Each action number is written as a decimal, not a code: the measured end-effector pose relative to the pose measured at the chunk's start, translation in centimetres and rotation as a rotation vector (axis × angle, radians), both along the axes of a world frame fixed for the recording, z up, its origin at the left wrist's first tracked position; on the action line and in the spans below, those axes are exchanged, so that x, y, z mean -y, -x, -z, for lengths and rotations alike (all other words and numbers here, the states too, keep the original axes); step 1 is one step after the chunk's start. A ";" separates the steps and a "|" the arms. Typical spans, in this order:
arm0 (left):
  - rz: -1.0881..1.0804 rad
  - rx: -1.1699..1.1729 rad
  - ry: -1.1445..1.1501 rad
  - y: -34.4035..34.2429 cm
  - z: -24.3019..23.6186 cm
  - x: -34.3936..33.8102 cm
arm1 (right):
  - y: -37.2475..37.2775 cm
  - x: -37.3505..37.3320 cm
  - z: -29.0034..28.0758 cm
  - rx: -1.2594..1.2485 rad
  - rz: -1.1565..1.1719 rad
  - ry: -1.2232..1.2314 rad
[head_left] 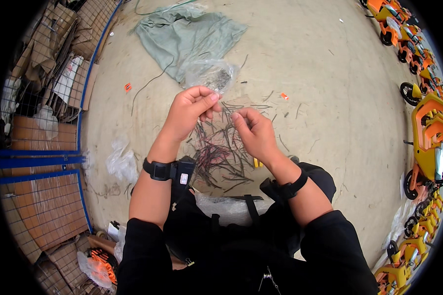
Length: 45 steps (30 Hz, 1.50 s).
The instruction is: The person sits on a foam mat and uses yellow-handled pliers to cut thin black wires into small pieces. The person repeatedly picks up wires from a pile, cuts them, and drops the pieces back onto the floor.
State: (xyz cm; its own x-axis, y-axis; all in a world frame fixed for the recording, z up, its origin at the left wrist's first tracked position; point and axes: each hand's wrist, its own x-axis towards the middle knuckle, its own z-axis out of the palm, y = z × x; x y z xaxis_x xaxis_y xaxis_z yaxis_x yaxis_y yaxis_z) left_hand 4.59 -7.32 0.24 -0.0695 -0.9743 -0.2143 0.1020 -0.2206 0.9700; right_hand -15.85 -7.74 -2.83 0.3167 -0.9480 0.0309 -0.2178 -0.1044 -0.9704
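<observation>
Both hands (189, 110) (253, 130) above wire pile (221, 155)

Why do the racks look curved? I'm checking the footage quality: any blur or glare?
Head view: fisheye bends the blue racks and toy bikes near the black rim; light is soft and even, without hard shadows; the clear bag shines faintly; both hands are sharp, the thin wires less so.

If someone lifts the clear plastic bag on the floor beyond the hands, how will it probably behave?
The clear plastic bag looks thin and crumpled, so it would probably sag limply. It seems light, though dark bits inside may weigh one part down. Its glossy film may be slippery.
</observation>
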 end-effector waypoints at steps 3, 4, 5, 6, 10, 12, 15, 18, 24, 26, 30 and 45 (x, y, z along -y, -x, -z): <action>0.127 0.376 -0.122 -0.9 0.0 0.0 | 0.9 0.9 -0.7 -0.050 0.051 0.019; 0.171 0.481 -0.122 -1.3 0.5 -0.2 | 1.1 1.1 -0.8 -0.077 0.064 0.050; 0.212 0.585 -0.118 -1.4 0.8 -0.4 | 1.4 1.5 -0.9 -0.105 0.077 0.084; 0.252 0.690 -0.113 -1.4 1.1 -0.7 | 1.6 1.8 -1.1 -0.132 0.088 0.119; 0.093 0.920 0.235 -0.7 -0.3 -1.4 | 2.1 2.2 -0.7 -0.232 0.026 0.368; 0.098 0.628 0.273 0.2 -0.4 -1.0 | 1.7 1.9 -0.9 -0.283 -0.041 0.400; 0.170 0.305 0.165 2.3 0.7 -0.6 | 1.3 1.5 -1.1 -0.231 -0.075 0.441; 0.170 0.194 0.095 3.5 3.3 -0.8 | 1.1 1.5 -1.3 -0.187 -0.074 0.452; 0.045 -0.180 -0.086 4.8 3.5 -1.3 | 1.0 1.9 -0.2 -0.163 -0.037 0.481; 0.053 -0.241 -0.156 5.1 3.6 -1.4 | 1.3 1.8 0.1 -0.165 -0.034 0.486; 0.051 -0.420 -0.247 4.8 3.5 -1.4 | 1.4 1.9 -0.2 -0.155 -0.040 0.439; 0.077 -0.473 -0.251 4.4 2.7 -1.6 | 1.9 2.2 -0.6 -0.030 0.182 0.161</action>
